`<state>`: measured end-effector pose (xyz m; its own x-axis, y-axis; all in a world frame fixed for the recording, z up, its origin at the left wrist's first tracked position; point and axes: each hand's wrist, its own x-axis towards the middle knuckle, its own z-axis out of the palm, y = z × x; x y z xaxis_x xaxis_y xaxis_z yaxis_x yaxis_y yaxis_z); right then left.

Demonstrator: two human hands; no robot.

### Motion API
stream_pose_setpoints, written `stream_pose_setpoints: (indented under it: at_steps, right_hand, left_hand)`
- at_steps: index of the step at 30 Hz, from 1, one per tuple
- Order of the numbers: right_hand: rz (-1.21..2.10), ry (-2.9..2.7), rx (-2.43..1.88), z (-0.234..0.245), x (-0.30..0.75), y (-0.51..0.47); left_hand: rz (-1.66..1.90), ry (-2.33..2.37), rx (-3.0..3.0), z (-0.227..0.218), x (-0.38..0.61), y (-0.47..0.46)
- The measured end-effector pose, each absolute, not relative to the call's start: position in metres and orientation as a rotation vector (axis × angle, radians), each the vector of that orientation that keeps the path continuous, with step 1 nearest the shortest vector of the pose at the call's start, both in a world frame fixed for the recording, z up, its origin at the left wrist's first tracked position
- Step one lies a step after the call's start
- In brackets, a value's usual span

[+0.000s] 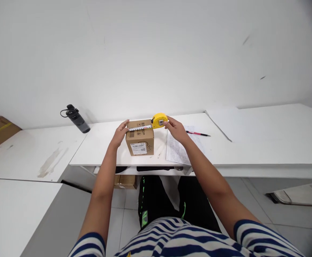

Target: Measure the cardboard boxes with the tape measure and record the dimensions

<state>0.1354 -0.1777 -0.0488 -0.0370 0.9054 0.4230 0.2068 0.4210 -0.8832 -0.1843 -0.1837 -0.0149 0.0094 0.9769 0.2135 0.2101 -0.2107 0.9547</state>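
Observation:
A small brown cardboard box [141, 142] with a white label on its front stands on the white desk. Across its top lies the pulled-out blade [139, 128] of a yellow tape measure [159, 121]. My left hand [119, 135] is at the box's left top edge, its thumb and fingers closed at the blade's end. Just past the right edge of the box, my right hand [176, 130] grips the tape measure's case. The case hides part of the box's back right corner.
Written paper sheets [176, 150] lie right of the box, with a red and black pen [198, 133] on them. A dark water bottle [78, 119] stands at the back left. Blank white paper [222, 125] rests farther right. Under the desk is another carton [125, 181].

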Motion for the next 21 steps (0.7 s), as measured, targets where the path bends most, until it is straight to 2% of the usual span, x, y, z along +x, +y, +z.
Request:
stream_pose_setpoints:
  at_steps: [8,21]
  right_hand:
    - [0.714,-1.568,-1.067,-0.050,0.164,-0.192]
    - [0.766,-1.511,-0.998,-0.051,0.158,-0.174]
  left_hand:
    - [1.364,1.145,1.539,-0.046,-0.168,-0.171]
    - [1.539,1.045,1.317,-0.068,-0.145,-0.173]
